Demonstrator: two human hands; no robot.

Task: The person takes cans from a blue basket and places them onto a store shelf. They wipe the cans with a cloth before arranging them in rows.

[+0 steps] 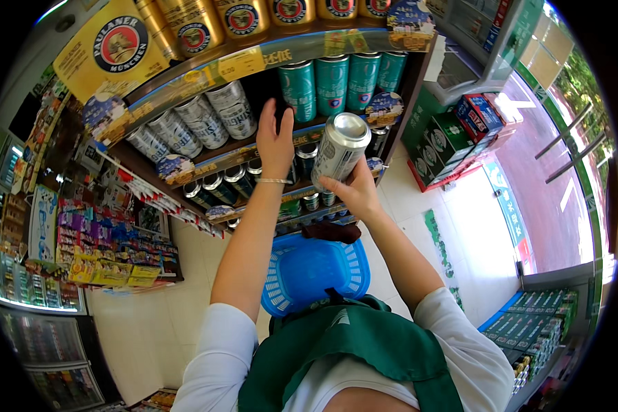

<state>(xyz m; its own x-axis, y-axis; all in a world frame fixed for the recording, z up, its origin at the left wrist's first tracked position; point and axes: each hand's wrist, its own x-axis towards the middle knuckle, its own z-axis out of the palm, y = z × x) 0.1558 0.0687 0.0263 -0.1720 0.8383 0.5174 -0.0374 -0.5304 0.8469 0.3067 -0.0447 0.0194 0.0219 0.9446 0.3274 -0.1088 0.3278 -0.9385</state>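
My right hand (355, 190) grips a silver drink can (341, 149) in front of the shelf, its lid tilted up toward me. My left hand (276, 139), with a bracelet at the wrist, is raised with fingers apart at a dark gap in the can row and holds nothing. Left of that gap stand several silver-white cans (232, 110); to its right are several teal cans (332, 85). Whether my left fingertips touch the nearest teal can, I cannot tell.
Gold cans (242, 18) fill the shelf above; dark cans (213, 188) stand below. A blue plastic basket (309, 273) lies below my arms. Drink cartons (438, 149) are stacked right, near the doorway. A snack rack (108, 232) stands left.
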